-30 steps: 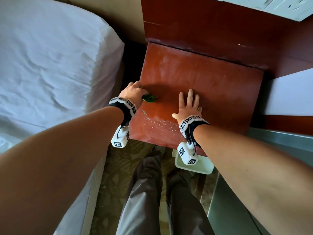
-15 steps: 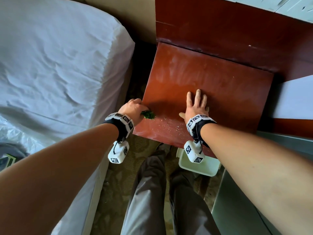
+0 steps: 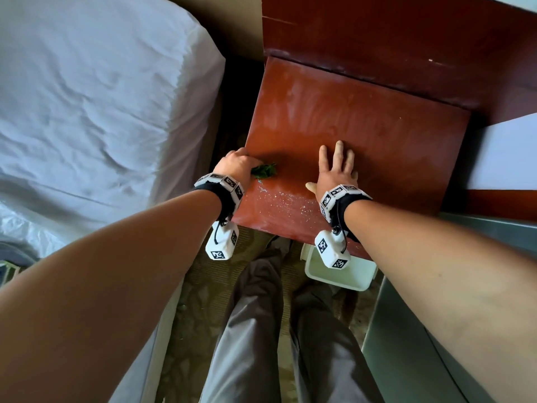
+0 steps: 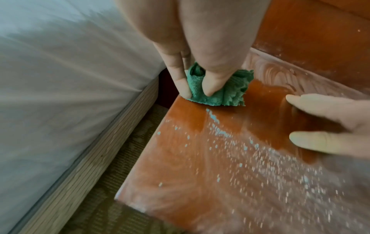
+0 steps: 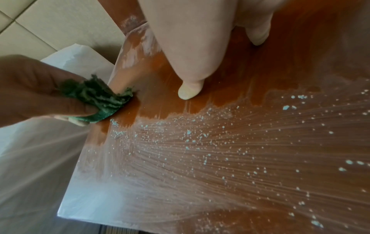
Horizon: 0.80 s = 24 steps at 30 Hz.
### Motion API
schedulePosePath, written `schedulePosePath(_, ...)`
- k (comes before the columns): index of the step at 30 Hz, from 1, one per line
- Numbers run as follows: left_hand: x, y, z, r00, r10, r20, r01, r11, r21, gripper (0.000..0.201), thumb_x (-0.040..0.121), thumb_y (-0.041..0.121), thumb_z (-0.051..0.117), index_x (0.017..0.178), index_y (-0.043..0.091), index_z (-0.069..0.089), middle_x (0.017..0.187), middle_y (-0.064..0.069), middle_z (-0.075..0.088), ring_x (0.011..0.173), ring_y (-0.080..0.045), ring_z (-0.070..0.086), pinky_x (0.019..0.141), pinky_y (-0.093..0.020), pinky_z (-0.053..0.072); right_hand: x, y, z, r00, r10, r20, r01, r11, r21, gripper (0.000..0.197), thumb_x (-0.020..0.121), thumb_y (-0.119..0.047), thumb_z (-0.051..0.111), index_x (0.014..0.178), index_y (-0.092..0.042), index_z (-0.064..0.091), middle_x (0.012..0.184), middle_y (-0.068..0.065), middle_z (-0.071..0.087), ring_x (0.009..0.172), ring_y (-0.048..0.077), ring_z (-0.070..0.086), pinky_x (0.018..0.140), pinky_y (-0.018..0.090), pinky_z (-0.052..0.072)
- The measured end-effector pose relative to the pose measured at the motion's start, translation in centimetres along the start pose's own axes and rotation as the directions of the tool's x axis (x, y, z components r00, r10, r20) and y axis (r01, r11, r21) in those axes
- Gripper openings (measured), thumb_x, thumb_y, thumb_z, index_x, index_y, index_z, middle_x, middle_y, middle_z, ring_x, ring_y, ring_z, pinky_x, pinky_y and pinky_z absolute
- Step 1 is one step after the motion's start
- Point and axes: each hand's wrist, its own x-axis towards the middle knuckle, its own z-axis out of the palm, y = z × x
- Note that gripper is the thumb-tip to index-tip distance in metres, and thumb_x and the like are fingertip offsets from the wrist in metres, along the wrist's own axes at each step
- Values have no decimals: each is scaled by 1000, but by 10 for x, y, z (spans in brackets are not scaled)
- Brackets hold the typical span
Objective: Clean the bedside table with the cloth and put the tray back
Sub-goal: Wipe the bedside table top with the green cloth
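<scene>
A reddish-brown bedside table (image 3: 363, 126) stands between bed and wall, its top dusty, with white crumbs (image 3: 287, 203) strewn along the front edge. My left hand (image 3: 236, 167) grips a bunched green cloth (image 3: 264, 171) (image 4: 216, 91) (image 5: 96, 98) and presses it on the table's left edge. My right hand (image 3: 335, 167) lies flat on the table top, fingers spread, holding nothing. A white tray (image 3: 340, 274) sits on the floor below the table's front edge, partly hidden by my right wrist camera.
A bed with a white sheet (image 3: 101, 112) fills the left side, close to the table. My legs (image 3: 252, 330) stand on patterned carpet in front. A grey metal surface (image 3: 421, 344) is at the right, and a dark wood panel (image 3: 406, 39) rises behind the table.
The left hand with the cloth has stayed at the table's left edge, with only a small shift. The right hand still lies flat. The camera view shifted slightly.
</scene>
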Motion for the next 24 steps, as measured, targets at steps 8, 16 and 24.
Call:
schedulePosePath(8, -50, -9, 28, 993, 42, 107, -46, 998, 32, 45, 87, 11, 54, 123, 36, 65, 127, 4, 53, 116, -26, 49, 94, -38, 48, 0, -2, -4, 999, 8, 47, -7, 1000, -16, 92, 92, -47, 55, 153, -24, -11, 157, 9, -27, 146, 37, -14, 115, 56, 21)
schedulePosePath(16, -53, -10, 23, 993, 94, -66, -96, 995, -33, 48, 79, 3, 61, 118, 30, 70, 114, -3, 57, 103, -29, 51, 92, -40, 47, 1, 0, -1, 1000, 4, 31, -3, 999, -32, 93, 92, -48, 55, 153, -23, -11, 157, 10, -26, 145, 38, -14, 114, 56, 21)
schedulePosePath(24, -12, -12, 0, 992, 7, -127, -9, 1000, -14, 43, 89, 7, 59, 125, 29, 65, 116, -7, 53, 106, -30, 48, 87, -39, 47, 4, -1, 2, 1000, 6, 9, -6, 1000, -30, 93, 92, -47, 56, 153, -23, -10, 157, 11, -24, 145, 39, -12, 112, 57, 24)
